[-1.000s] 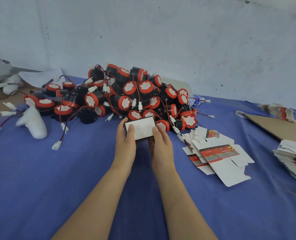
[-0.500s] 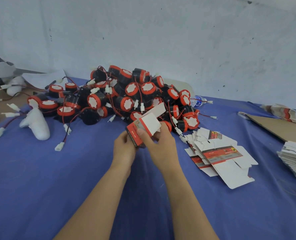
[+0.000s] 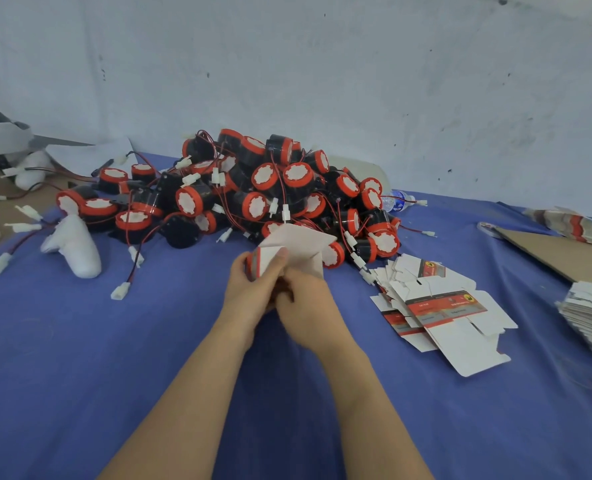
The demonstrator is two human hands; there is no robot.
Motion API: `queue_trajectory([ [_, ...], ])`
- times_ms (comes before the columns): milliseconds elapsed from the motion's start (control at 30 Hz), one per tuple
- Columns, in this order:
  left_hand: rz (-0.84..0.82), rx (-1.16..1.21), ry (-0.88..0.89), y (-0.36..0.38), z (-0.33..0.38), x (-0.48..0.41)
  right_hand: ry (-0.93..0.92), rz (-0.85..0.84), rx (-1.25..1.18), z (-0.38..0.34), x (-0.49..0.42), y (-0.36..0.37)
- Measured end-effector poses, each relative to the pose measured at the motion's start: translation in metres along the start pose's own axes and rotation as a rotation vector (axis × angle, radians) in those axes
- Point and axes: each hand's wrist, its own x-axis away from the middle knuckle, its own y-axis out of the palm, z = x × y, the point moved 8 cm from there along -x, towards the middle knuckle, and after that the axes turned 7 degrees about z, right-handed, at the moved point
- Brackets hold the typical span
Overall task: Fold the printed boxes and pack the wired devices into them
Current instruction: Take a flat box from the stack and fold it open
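Mostly blurred box (image 3: 296, 249), left hand (image 3: 253, 292) pinching it, right hand (image 3: 310, 308) below, grip unreadable.

both bare forearms reached forward and met just below the box (image 3: 298, 249). the left hand (image 3: 249, 292) gripped the box's left end, thumb laid across its near face. the right hand (image 3: 310, 308) pressed against the left, knuckles up, fingers curled under the box, tips hidden.

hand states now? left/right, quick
Left hand: grips the half-folded white cardboard box with red print.
Right hand: fingers curled beneath that box; grip hidden, cannot tell.
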Motion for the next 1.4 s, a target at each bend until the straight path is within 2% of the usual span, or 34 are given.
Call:
queue_trajectory([
  [200,0.086,-0.054,0.092,-0.009,0.005,-0.003,-0.081,0.658,-0.231,-0.009,0.013,-0.052],
  [267,0.110,-0.044,0.075,-0.012,0.005,-0.005,0.046,0.761,-0.356,0.009,0.013,-0.064],
  [300,0.110,-0.033,0.073,-0.013,0.005,-0.006,0.167,0.669,-0.432,0.020,0.007,-0.059],
  [333,0.099,-0.016,0.074,-0.012,0.006,-0.005,0.271,0.497,-0.467,0.030,0.002,-0.047],
  [400,0.061,-0.008,0.082,-0.007,0.009,-0.001,0.353,0.162,-0.502,0.040,-0.001,-0.018],
  [433,0.054,-0.034,0.094,-0.006,0.010,0.001,0.357,0.080,-0.530,0.042,0.000,-0.009],
  [500,0.046,-0.077,0.120,-0.005,0.012,0.002,0.329,0.070,-0.449,0.045,-0.001,-0.006],
  [533,0.026,-0.079,0.124,-0.002,0.013,0.002,0.327,0.102,-0.331,0.049,-0.002,-0.008],
  [600,-0.082,0.006,0.103,0.007,0.014,0.004,0.433,0.273,-0.279,0.066,0.000,-0.019],
  [667,-0.204,0.090,0.079,0.018,0.015,0.008,0.533,0.299,-0.503,0.070,0.003,-0.020],
  [733,-0.253,0.041,0.119,0.025,0.015,0.011,0.596,0.181,-0.710,0.065,0.005,-0.008],
  [800,-0.187,0.025,0.150,0.021,0.016,0.013,0.614,0.070,-0.644,0.049,0.007,0.004],
  [867,-0.117,0.086,0.145,0.013,0.016,0.009,0.595,0.150,-0.628,0.046,0.003,0.001],
  [967,-0.085,0.112,0.104,0.006,0.016,0.005,0.568,0.323,-1.081,0.052,-0.002,-0.019],
  [1033,-0.124,0.054,0.086,0.009,0.014,0.007,0.573,0.330,-1.285,0.058,-0.003,-0.028],
  [1067,-0.147,0.004,0.099,0.013,0.013,0.009,0.583,0.298,-1.293,0.059,-0.001,-0.028],
  [1167,-0.122,-0.090,0.187,0.014,0.017,0.013,0.578,0.173,-1.198,0.052,0.001,-0.018],
  [1233,-0.112,-0.121,0.231,0.011,0.022,0.014,0.508,0.156,-1.047,0.049,0.000,-0.014],
  [1333,-0.144,-0.125,0.250,0.015,0.024,0.018,0.387,0.318,-0.510,0.054,-0.001,-0.029],
  [1400,-0.206,-0.094,0.195,0.022,0.021,0.020,0.428,0.423,-0.353,0.062,0.001,-0.040],
])
